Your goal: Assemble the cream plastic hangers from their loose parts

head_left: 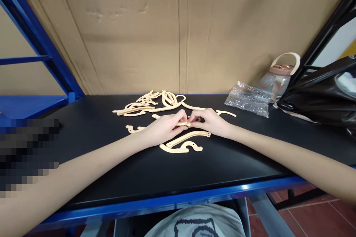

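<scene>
Over the middle of the black table [228, 159], my left hand [167, 127] pinches a beige plastic hanger arm [182, 123]. At its right end, the thumb and fingertips of my right hand [213, 121] are closed on a small beige hanger part, mostly hidden by the fingers. Just below my hands lie a straight, slightly bowed hanger arm [189, 137] and a curved hanger arm with a hooked end [178, 150]. Another curved piece [130, 129] pokes out left of my left hand. Behind the hands rests a hanger with a round hook [191, 106].
Several loose beige hanger parts [146, 100] are heaped near the cardboard wall [125, 44]. At the back right lie a clear plastic bag [247, 100], a clear bottle with a handle [278, 81] and a black bag [319, 92]. A blue frame [41, 37] rises at left.
</scene>
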A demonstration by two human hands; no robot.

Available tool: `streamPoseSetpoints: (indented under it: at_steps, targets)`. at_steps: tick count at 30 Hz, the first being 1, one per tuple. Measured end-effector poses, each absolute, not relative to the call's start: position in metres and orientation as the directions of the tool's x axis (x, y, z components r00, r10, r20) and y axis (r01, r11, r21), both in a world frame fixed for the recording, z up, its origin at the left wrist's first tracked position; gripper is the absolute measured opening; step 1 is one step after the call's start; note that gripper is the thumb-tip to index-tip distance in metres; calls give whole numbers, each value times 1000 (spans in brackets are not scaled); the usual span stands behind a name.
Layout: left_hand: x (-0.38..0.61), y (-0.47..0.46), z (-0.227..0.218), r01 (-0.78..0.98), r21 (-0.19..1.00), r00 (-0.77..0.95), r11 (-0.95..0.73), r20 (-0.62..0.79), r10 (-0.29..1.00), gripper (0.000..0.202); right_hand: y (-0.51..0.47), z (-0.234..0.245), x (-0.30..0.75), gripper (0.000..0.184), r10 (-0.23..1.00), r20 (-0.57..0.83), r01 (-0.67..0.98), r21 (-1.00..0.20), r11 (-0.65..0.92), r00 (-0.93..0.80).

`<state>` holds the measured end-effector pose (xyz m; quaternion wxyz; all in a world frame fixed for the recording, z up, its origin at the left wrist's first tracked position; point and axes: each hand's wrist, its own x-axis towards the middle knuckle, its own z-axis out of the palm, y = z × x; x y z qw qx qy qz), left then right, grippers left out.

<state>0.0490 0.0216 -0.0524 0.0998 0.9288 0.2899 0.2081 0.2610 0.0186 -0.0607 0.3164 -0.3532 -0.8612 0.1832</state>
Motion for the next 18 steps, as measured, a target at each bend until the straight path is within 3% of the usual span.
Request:
streamPoseSetpoints:
  at_steps: [3,7,18]
  targets:
    - [48,23,-55,489,206,757,-848,382,530,6,19,-60,262,7,687,433,524,-446,726,-583]
    - [47,25,-57,473,179,746,-862,439,501,4,17,-60,262,6,659,444,561,-349,751,-607]
    - [46,29,-58,423,137,765,-896,475,434,19,19,-61,263,5,680,435,573,-368,733,-591]
